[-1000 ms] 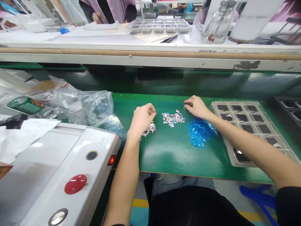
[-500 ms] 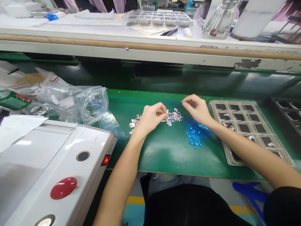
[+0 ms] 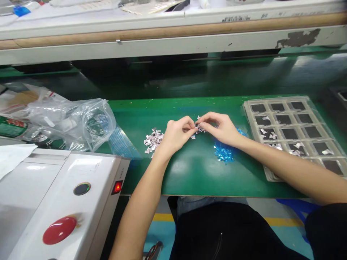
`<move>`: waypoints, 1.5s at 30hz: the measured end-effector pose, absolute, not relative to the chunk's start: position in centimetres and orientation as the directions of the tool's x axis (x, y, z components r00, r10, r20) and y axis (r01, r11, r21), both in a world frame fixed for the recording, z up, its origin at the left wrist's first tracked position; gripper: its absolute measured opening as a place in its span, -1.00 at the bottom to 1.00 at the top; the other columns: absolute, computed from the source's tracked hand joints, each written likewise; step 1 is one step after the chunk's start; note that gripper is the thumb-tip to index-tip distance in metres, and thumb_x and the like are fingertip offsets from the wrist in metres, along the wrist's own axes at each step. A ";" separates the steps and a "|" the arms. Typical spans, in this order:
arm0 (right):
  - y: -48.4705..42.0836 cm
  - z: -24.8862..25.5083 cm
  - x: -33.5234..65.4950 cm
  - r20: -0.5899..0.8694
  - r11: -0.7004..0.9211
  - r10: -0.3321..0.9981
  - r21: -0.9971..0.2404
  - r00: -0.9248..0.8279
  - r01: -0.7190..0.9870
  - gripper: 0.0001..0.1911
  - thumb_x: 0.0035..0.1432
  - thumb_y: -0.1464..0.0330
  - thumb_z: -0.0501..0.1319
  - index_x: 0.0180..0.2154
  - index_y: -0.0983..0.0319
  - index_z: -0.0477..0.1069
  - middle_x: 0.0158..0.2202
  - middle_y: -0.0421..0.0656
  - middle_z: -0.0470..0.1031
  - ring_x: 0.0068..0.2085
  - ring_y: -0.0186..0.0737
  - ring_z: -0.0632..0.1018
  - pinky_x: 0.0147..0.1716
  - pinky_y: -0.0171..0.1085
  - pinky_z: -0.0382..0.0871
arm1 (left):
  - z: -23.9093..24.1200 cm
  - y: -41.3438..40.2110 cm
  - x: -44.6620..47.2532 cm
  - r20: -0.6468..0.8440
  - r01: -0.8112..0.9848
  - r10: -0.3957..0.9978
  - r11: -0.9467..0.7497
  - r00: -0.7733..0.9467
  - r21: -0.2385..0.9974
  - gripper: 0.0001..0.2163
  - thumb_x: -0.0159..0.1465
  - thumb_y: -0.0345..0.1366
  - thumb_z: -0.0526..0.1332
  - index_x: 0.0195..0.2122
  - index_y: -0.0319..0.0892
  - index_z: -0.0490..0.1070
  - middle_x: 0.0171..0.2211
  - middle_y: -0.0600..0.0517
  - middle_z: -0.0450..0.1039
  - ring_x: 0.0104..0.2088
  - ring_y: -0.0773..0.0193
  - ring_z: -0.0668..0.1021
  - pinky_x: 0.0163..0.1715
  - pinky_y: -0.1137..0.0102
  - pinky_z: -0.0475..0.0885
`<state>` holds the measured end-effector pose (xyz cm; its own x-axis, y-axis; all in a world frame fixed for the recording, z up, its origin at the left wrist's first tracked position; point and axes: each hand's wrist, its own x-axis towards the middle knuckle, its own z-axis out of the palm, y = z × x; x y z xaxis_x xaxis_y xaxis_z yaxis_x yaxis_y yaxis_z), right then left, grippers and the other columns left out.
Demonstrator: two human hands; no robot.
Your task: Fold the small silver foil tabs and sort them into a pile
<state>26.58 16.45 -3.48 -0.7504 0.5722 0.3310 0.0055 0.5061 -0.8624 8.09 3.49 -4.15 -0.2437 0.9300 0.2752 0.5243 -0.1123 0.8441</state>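
Observation:
My left hand and my right hand meet over the green mat, fingertips pinched together on one small silver piece. A heap of the same small silver pieces lies just left of my left hand. More of them lie under the hands, mostly hidden. A little pile of blue film scraps sits below my right wrist. To the right stands a clear compartment tray with dark pockets, some holding small white pieces.
A white machine with a red button and a lit red switch fills the lower left. Crumpled clear plastic bags lie left of the mat. A raised bench edge runs across the back.
Both hands have come together at the middle; a second ago they were apart, the right hand near the tray. The camera has tilted down.

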 end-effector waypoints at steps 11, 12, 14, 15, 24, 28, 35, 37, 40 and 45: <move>16.3 -3.7 26.4 0.328 0.503 0.578 -0.864 -0.747 0.009 -0.87 0.30 0.27 0.37 -0.21 0.14 0.71 -0.18 -0.15 0.77 -0.16 -0.07 0.72 -0.07 -0.09 0.63 | -4.3 3.5 8.2 0.288 0.580 0.930 -0.108 -0.227 0.807 -0.88 0.37 -0.30 0.43 -0.27 -0.09 0.50 -0.32 0.11 0.72 -0.28 0.19 0.76 -0.11 0.30 0.65; 16.3 -3.7 26.4 0.330 0.504 0.579 -0.864 -0.745 0.009 -0.87 0.30 0.27 0.37 -0.21 0.14 0.71 -0.18 -0.16 0.77 -0.16 -0.07 0.71 -0.08 -0.09 0.63 | -4.3 3.4 8.2 0.293 0.578 0.930 -0.115 -0.223 0.808 -0.88 0.37 -0.30 0.42 -0.27 -0.09 0.50 -0.32 0.11 0.72 -0.29 0.19 0.76 -0.12 0.30 0.65; 16.3 -3.7 26.4 0.335 0.506 0.576 -0.862 -0.746 0.003 -0.87 0.30 0.28 0.37 -0.22 0.14 0.71 -0.18 -0.15 0.77 -0.17 -0.07 0.71 -0.08 -0.10 0.62 | -4.3 3.4 8.2 0.297 0.573 0.929 -0.124 -0.219 0.810 -0.89 0.37 -0.32 0.42 -0.26 -0.09 0.51 -0.32 0.11 0.72 -0.29 0.20 0.76 -0.13 0.31 0.65; 16.3 -3.7 26.4 0.336 0.507 0.571 -0.862 -0.749 0.000 -0.87 0.30 0.27 0.37 -0.22 0.14 0.71 -0.18 -0.15 0.77 -0.17 -0.07 0.71 -0.09 -0.10 0.61 | -4.3 3.4 8.3 0.295 0.572 0.930 -0.122 -0.220 0.811 -0.89 0.37 -0.32 0.42 -0.26 -0.09 0.51 -0.32 0.11 0.72 -0.28 0.20 0.77 -0.12 0.31 0.65; 16.7 -4.0 26.4 0.326 0.547 0.534 -0.837 -0.780 0.025 -0.81 0.34 0.27 0.33 -0.19 0.14 0.74 -0.15 -0.13 0.77 -0.16 -0.08 0.70 -0.10 -0.11 0.59 | -4.1 3.4 8.4 0.247 0.567 0.946 -0.088 -0.209 0.819 -0.90 0.37 -0.32 0.42 -0.25 -0.09 0.51 -0.28 0.10 0.71 -0.21 0.18 0.78 -0.10 0.31 0.66; 17.0 -4.1 26.5 0.317 0.524 0.548 -0.852 -0.774 0.022 -0.73 0.32 0.29 0.34 0.00 0.14 0.73 -0.03 -0.11 0.78 -0.06 -0.04 0.73 -0.08 -0.10 0.62 | -4.1 3.4 8.4 0.262 0.556 0.943 -0.107 -0.206 0.824 -0.88 0.36 -0.33 0.43 -0.27 -0.09 0.51 -0.30 0.11 0.69 -0.24 0.21 0.76 -0.11 0.32 0.66; 17.0 -3.8 26.6 0.336 0.570 0.435 -0.821 -0.836 -0.033 -0.76 0.35 0.27 0.37 0.02 0.10 0.70 -0.12 -0.14 0.75 -0.16 -0.07 0.69 -0.15 -0.11 0.60 | -4.1 3.3 8.5 0.247 0.497 0.955 -0.135 -0.167 0.857 -0.89 0.36 -0.32 0.43 -0.22 -0.09 0.50 -0.25 0.09 0.71 -0.21 0.20 0.78 -0.10 0.34 0.67; 17.0 -3.7 26.6 0.360 0.590 0.415 -0.805 -0.836 -0.054 -0.77 0.37 0.26 0.36 0.01 0.10 0.70 -0.13 -0.15 0.74 -0.19 -0.09 0.68 -0.16 -0.11 0.59 | -4.0 3.3 8.6 0.237 0.501 0.958 -0.128 -0.161 0.856 -0.89 0.36 -0.31 0.42 -0.22 -0.08 0.49 -0.24 0.09 0.71 -0.22 0.21 0.77 -0.09 0.33 0.66; 17.1 -3.5 26.7 0.413 0.642 0.427 -0.765 -0.804 -0.051 -0.83 0.36 0.27 0.38 -0.07 0.11 0.72 -0.18 -0.14 0.72 -0.26 -0.11 0.64 -0.19 -0.10 0.56 | -3.8 3.3 8.2 0.262 0.554 0.950 -0.130 -0.167 0.822 -0.85 0.36 -0.26 0.45 -0.24 -0.09 0.49 -0.31 0.10 0.67 -0.31 0.25 0.71 -0.20 0.37 0.60; 17.6 -3.3 27.0 0.449 0.720 0.473 -0.693 -0.758 0.039 -0.90 0.33 0.31 0.39 -0.19 0.09 0.74 -0.26 -0.13 0.71 -0.31 -0.07 0.61 -0.21 -0.04 0.53 | -2.5 2.7 5.6 0.387 0.765 0.857 0.012 -0.340 0.644 -0.92 0.41 -0.27 0.38 -0.21 -0.08 0.51 -0.27 0.05 0.67 -0.28 0.22 0.63 -0.16 0.31 0.51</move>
<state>26.97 17.60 -3.35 -0.7577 0.4733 0.4493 0.0388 0.7200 -0.6929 5.62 2.65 -2.45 -0.3403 0.8568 0.3873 0.7645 0.0124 0.6445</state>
